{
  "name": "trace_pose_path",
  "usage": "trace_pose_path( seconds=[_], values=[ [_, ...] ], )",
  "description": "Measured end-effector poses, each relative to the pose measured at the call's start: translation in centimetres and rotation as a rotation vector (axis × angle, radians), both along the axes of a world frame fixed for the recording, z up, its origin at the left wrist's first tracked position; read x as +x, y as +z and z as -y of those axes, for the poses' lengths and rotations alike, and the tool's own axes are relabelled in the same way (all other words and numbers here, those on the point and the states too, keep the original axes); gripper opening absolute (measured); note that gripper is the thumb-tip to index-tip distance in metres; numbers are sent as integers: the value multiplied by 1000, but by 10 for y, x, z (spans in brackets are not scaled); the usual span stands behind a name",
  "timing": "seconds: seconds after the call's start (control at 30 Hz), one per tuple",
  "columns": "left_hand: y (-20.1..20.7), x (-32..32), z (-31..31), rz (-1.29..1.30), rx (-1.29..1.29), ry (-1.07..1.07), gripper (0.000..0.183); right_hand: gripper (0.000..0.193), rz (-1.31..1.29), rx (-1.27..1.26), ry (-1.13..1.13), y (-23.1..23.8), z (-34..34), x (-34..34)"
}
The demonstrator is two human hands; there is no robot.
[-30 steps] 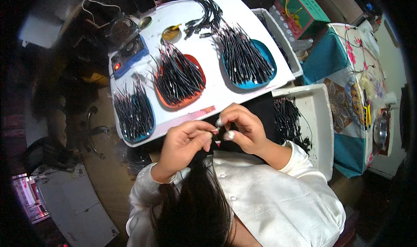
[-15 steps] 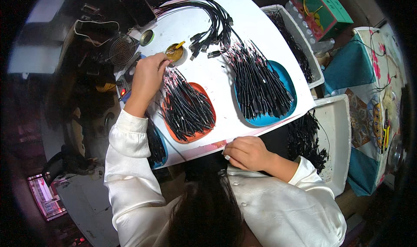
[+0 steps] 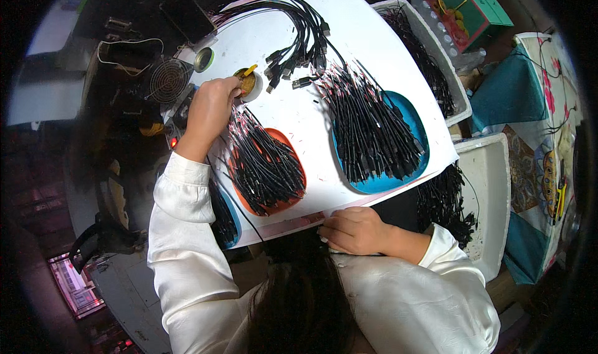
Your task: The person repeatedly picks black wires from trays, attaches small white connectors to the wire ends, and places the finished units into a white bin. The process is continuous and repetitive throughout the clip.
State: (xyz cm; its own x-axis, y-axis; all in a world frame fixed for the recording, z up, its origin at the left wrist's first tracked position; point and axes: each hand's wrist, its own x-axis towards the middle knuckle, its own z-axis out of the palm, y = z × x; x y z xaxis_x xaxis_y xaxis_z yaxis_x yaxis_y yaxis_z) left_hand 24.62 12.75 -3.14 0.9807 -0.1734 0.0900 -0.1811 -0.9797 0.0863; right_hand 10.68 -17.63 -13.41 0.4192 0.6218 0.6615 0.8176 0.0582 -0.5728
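Observation:
My left hand (image 3: 213,110) reaches to a small round tin (image 3: 259,87) of brownish-yellow paste with a yellow stick (image 3: 250,70) in it. Its fingertips are pinched together at the tin's near rim; what they hold is hidden. Just below lies an orange tray (image 3: 298,157) heaped with short black cables (image 3: 265,170) whose pinkish wire ends point toward the tin. My right hand (image 3: 354,229) rests at the table's front edge, fingers curled, and I cannot make out anything in them. A blue tray (image 3: 416,120) on the right carries more black cables (image 3: 374,126).
Black USB cables (image 3: 305,23) fan over the white table (image 3: 364,33) at the back. White foam boxes (image 3: 495,198) with black cables stand to the right. At left are a round fan grille (image 3: 168,80), an open lid (image 3: 204,59) and another blue tray (image 3: 233,229).
My left hand's fingertips have moved slightly over the tin's rim. The right hand stays by the table edge, its fingers a little more curled. The whole view has shifted slightly.

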Motion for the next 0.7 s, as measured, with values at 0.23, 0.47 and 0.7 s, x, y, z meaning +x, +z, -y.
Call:
trace_pose_path(
  seconds=[0.23,0.47,0.7],
  values=[
    [-2,3,-1,-35,6,36,12,22,-24,-2,22,0,2,0],
    [27,-23,-27,16,-112,117,10,25,-27,-38,14,3,3,0],
    [36,-65,-80,92,-181,312,8,21,-18,-56,-30,7,-2,-2]
  ],
)
